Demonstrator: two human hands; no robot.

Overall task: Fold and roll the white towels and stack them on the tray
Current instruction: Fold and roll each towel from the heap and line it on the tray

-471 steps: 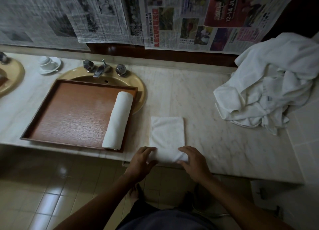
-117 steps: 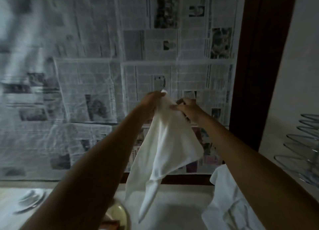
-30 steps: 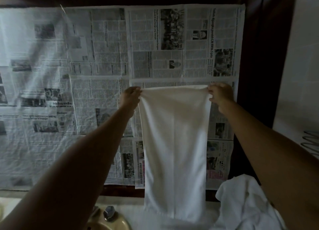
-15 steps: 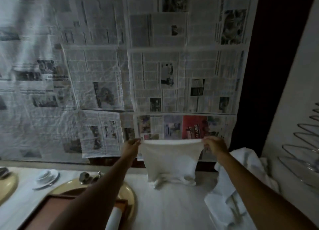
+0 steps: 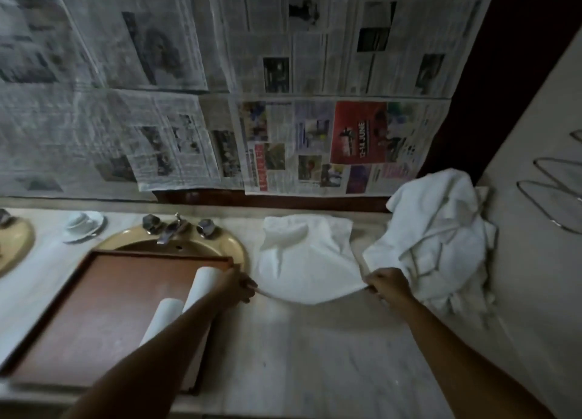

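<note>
A white towel (image 5: 307, 261) lies stretched over the marble counter (image 5: 315, 355), its far end rumpled near the wall. My left hand (image 5: 244, 288) pinches its near left corner and my right hand (image 5: 385, 285) pinches its near right corner, so the near edge hangs slightly above the counter. Two rolled white towels (image 5: 189, 296) lie side by side at the right end of the brown wooden tray (image 5: 94, 318), partly hidden by my left forearm. A heap of loose white towels (image 5: 441, 239) sits at the right.
The tray rests over a yellow sink (image 5: 233, 245) with a metal faucet (image 5: 170, 228). A white cup on a saucer (image 5: 82, 225) stands at the back left. Newspaper covers the wall behind. A wire rack (image 5: 560, 198) hangs on the right wall.
My hands have lowered the towel from in front of the wall down onto the counter, drawing its near edge toward me. The camera has tilted down.
</note>
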